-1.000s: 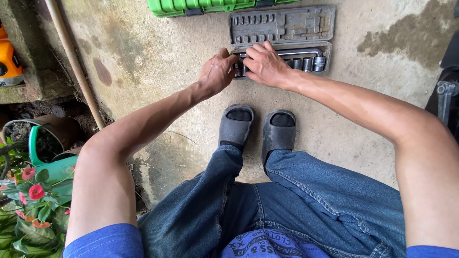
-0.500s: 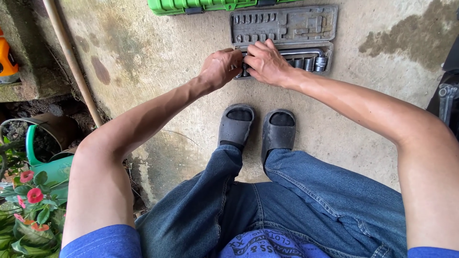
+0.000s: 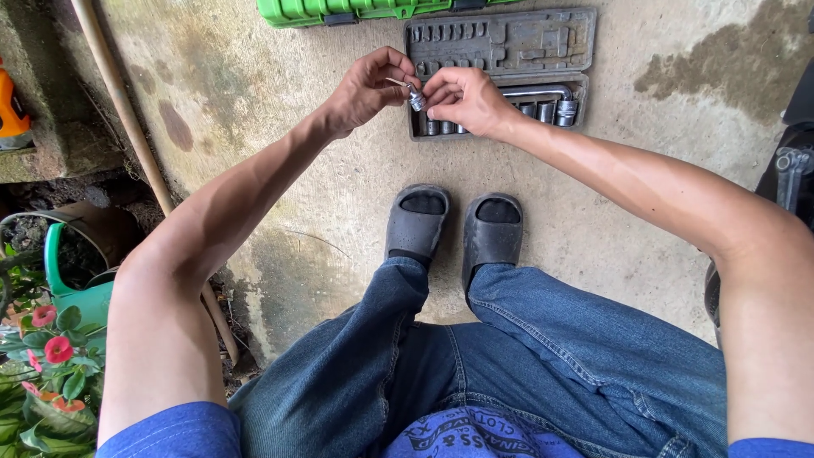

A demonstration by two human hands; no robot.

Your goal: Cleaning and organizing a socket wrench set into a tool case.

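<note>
At the far left, pink flowers [image 3: 52,348] grow beside a green watering can [image 3: 72,284]. A long pole [image 3: 127,110] lies on the concrete floor [image 3: 280,153] next to them.

The left hand [image 3: 360,89] is raised above the floor. Its grip is closed on a thin metal bar [image 3: 395,82], pinched between thumb and fingers so the bar points toward the other hand. At the end of the bar sits a small silver socket [image 3: 416,101]. The right hand [image 3: 462,102] meets it there, and its fingertips are closed around the socket, as if to keep it steady on the bar. So the socket is up in the air between both hands, just above the tool case.

The grey tool case [image 3: 500,51] lies open on the floor, lid flat, so the other sockets [image 3: 547,110] in their row are easy to reach. A green case [image 3: 356,10] sits closed behind it. Two grey sandals [image 3: 454,229] stand close below.
</note>
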